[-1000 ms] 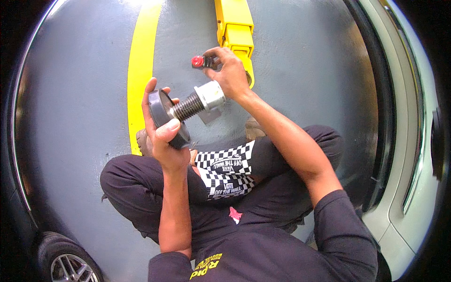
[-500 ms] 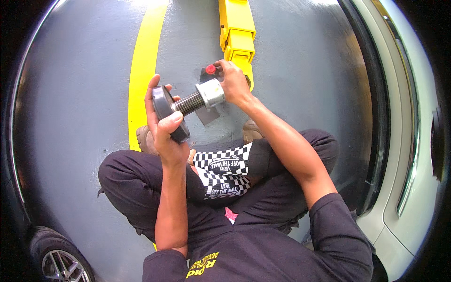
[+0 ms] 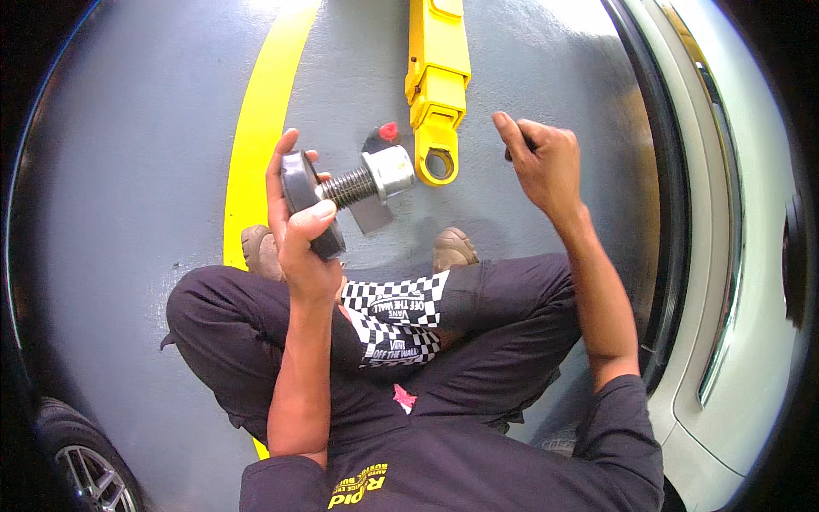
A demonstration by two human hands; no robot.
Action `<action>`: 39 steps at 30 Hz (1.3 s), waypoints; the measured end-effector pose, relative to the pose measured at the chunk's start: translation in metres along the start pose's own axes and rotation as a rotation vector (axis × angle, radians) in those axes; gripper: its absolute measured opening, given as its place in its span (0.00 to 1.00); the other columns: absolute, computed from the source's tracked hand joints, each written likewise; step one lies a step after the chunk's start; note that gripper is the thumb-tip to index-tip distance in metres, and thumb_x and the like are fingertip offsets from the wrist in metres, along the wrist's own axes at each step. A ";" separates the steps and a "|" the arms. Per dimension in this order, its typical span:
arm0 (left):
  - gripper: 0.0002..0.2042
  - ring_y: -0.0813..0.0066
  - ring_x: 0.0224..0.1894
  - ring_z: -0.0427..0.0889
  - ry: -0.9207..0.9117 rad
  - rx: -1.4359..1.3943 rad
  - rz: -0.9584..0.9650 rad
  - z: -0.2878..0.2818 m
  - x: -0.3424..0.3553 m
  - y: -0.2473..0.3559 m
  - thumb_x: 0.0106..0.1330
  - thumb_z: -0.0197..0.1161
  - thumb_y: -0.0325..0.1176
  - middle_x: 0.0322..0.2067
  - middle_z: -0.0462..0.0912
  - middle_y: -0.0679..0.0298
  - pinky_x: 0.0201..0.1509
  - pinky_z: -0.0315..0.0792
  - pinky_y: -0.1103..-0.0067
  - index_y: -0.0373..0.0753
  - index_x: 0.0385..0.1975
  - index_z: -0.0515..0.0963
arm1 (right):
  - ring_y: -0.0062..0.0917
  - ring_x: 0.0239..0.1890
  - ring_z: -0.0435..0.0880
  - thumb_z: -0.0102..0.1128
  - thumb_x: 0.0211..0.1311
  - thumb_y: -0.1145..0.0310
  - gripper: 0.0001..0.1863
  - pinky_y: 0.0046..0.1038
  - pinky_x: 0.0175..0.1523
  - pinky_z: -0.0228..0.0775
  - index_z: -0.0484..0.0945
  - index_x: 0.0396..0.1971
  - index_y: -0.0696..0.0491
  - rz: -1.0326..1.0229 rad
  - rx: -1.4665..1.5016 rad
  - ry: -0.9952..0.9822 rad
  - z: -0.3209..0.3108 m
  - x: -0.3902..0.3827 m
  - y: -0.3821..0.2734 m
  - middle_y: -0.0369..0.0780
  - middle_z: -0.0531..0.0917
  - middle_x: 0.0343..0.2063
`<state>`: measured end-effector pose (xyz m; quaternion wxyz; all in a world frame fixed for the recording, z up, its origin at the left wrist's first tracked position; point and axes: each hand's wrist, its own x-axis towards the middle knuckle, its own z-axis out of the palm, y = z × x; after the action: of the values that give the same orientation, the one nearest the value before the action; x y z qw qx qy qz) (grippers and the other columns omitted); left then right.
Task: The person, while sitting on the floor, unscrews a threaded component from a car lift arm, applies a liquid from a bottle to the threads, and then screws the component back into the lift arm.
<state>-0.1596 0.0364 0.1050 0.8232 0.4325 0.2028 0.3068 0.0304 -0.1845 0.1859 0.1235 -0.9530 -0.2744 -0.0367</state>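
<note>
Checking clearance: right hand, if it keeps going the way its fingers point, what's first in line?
Probably the yellow arm: the right hand points up-left toward it. Depth is unclear, so it might pass above.

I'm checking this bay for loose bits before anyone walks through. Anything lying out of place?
One thing: a small red-capped piece lies loose on the grey floor beside the yellow lift arm, apart from both hands. The left hand holds the threaded pad.

Between the fingers (image 3: 294, 171) of the left hand sits a black round pad (image 3: 300, 192) with a dark threaded stem (image 3: 348, 186) ending in a silver collar (image 3: 389, 171). Just beyond the collar lies a red cap (image 3: 388, 130) and a bright yellow arm (image 3: 438, 94). The floor (image 3: 128, 171) is grey with a yellow stripe (image 3: 260, 128). Below the fingers, black trousers (image 3: 222, 316) and a black-and-white checkered cloth (image 3: 397, 316).
</note>
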 end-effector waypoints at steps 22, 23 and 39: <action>0.49 0.64 0.55 0.86 -0.062 -0.036 -0.058 -0.005 0.001 -0.014 0.51 0.65 0.42 0.62 0.77 0.50 0.54 0.84 0.73 0.37 0.79 0.63 | 0.35 0.48 0.89 0.77 0.64 0.56 0.22 0.37 0.54 0.83 0.88 0.57 0.40 -0.678 0.324 0.170 0.017 -0.032 -0.023 0.37 0.89 0.49; 0.49 0.64 0.55 0.86 -0.061 -0.037 -0.059 -0.005 0.000 -0.013 0.51 0.65 0.42 0.62 0.77 0.50 0.54 0.84 0.73 0.37 0.79 0.63 | 0.36 0.63 0.82 0.77 0.61 0.52 0.28 0.43 0.68 0.76 0.86 0.62 0.32 -0.681 0.257 0.078 0.021 -0.035 -0.021 0.35 0.82 0.64; 0.49 0.65 0.55 0.85 -0.055 -0.068 -0.079 -0.005 0.000 -0.009 0.51 0.66 0.44 0.62 0.77 0.50 0.56 0.84 0.74 0.36 0.79 0.63 | 0.34 0.79 0.62 0.69 0.61 0.35 0.31 0.45 0.77 0.66 0.81 0.66 0.16 -0.776 -0.119 0.057 0.025 -0.040 -0.029 0.28 0.67 0.78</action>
<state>-0.1594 0.0355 0.0946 0.8541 0.4043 0.1867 0.2688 -0.0190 -0.1746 0.1630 0.0525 -0.7824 -0.6083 -0.1228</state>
